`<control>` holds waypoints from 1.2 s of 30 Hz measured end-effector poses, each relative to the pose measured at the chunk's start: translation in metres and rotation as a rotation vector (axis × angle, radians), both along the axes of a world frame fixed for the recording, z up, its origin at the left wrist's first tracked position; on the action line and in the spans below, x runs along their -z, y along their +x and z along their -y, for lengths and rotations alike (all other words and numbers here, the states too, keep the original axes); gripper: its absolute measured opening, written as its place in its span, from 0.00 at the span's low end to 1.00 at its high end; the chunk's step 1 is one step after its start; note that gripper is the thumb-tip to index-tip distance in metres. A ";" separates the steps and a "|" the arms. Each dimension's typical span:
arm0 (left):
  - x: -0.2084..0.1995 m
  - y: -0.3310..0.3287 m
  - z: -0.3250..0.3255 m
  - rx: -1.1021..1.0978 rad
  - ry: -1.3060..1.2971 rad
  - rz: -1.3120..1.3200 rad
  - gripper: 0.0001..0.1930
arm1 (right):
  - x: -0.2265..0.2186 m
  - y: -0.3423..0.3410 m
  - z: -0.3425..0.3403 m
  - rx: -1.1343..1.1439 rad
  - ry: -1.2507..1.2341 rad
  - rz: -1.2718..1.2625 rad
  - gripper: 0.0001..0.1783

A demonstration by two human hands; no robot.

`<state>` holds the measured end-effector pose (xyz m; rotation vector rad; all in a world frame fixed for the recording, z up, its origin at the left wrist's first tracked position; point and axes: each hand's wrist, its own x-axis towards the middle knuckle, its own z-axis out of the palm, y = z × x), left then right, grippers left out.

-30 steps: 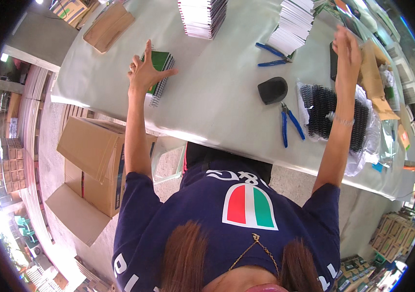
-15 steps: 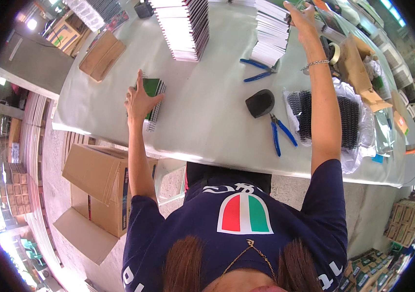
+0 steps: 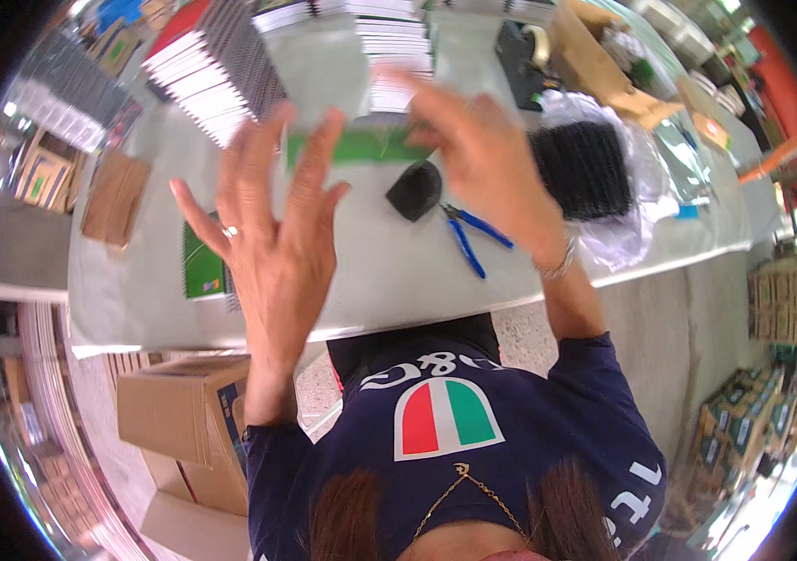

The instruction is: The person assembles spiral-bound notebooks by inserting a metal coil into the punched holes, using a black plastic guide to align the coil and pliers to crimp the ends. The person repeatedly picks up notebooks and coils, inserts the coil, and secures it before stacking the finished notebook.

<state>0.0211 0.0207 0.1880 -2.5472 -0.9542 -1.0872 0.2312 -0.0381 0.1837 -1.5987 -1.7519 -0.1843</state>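
My right hand [image 3: 492, 159], blurred by motion, grips the right end of a green notebook [image 3: 356, 147], which shows as a smeared strip above the table. My left hand [image 3: 277, 234] is raised with its fingers spread and nothing in them; its fingertips come close to the notebook's left end. Another green notebook [image 3: 200, 264], spiral-bound, lies on the table partly behind my left hand. A dark block-shaped object [image 3: 414, 191] and blue-handled pliers [image 3: 469, 239] lie between my hands and the table's front edge.
Tall notebook stacks [image 3: 216, 75] stand at the back. On the right are black binding coils [image 3: 585, 168] on white wrapping, a tape dispenser [image 3: 522, 65] and an opened carton [image 3: 595, 56]. A brown wooden block [image 3: 115, 196] lies left. A cardboard box [image 3: 183, 411] sits below the table.
My right hand has come back from the far stack, bringing a green notebook. My left hand has left the notebook on the table and risen toward the middle. The whole view has shifted.
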 end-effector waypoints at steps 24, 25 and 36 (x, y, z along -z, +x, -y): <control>0.112 -0.016 0.022 0.062 -0.511 -0.234 0.11 | 0.129 0.148 0.145 1.063 0.026 -0.292 0.16; 0.113 -0.014 0.024 0.048 -0.500 -0.212 0.12 | 0.126 0.148 0.146 1.058 0.041 -0.319 0.15; 0.138 0.008 0.039 -0.066 -0.513 0.048 0.26 | 0.117 0.157 0.151 1.113 0.142 -0.173 0.15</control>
